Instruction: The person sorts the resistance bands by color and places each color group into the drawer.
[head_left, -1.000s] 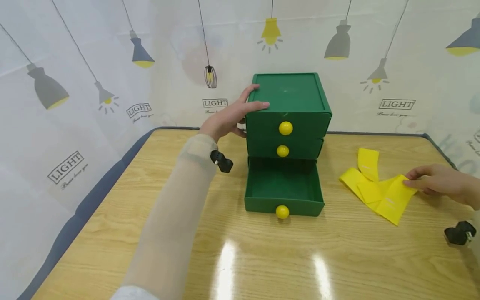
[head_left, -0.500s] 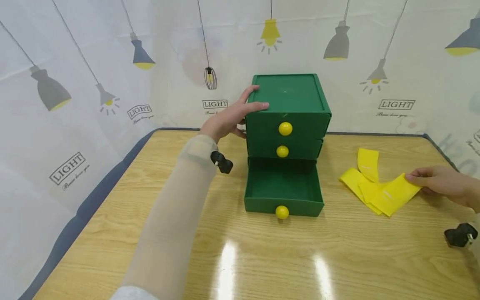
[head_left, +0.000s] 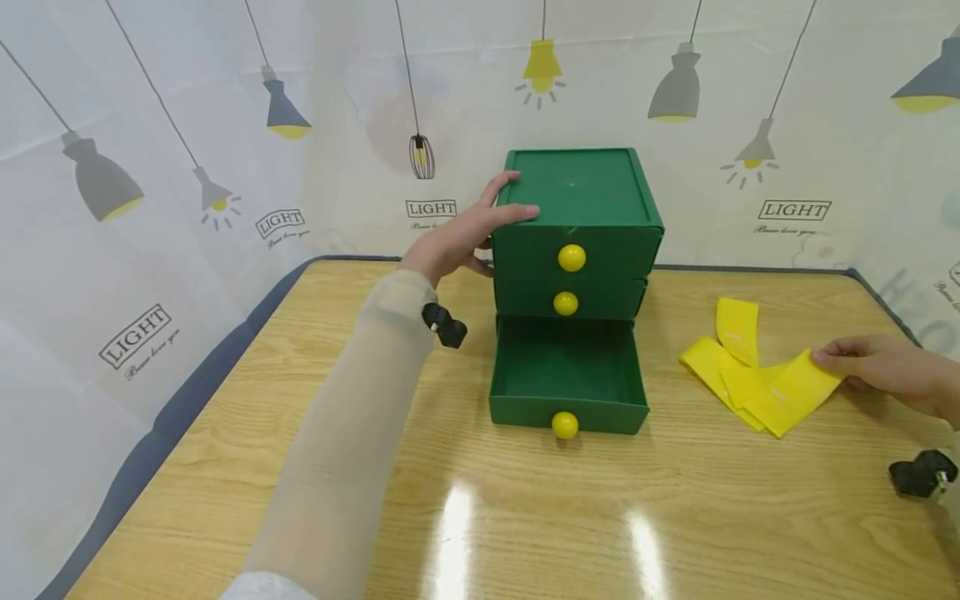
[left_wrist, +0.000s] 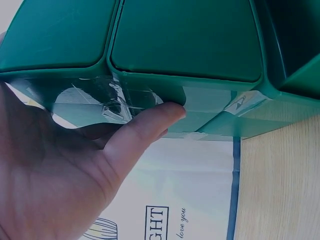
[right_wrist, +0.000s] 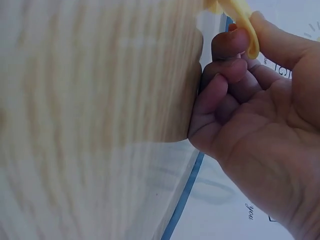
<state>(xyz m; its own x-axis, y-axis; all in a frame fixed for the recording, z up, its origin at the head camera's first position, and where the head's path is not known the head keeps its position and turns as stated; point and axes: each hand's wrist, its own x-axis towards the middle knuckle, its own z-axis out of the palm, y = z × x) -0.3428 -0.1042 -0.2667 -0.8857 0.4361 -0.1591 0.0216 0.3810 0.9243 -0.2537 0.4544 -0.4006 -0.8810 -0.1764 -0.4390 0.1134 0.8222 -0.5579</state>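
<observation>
A green drawer unit (head_left: 577,187) with yellow ball knobs stands on the table, its bottom drawer (head_left: 568,371) pulled out and bare inside. My left hand (head_left: 461,237) rests against its left side, some fingers over the top edge and others along the side wall. In the left wrist view, one extended finger (left_wrist: 147,125) presses on the taped green side. To the right lies a soft yellow strip (head_left: 795,392) with small white print. My right hand (head_left: 888,371) pinches its corner between thumb and fingers. The right wrist view shows the folded yellow edge at the fingertips, the other fingers curled near the tabletop.
More yellow strip pieces (head_left: 737,329) lie flat beside and under the held one. The wooden table (head_left: 600,517) meets a white curtain (head_left: 337,167) printed with lamps at the back and left. A black wrist device (head_left: 922,473) sits below each hand.
My right hand has turned the pinched yellow strip slightly; its lower end has shifted left and up. The left hand and the drawer unit stay in place.
</observation>
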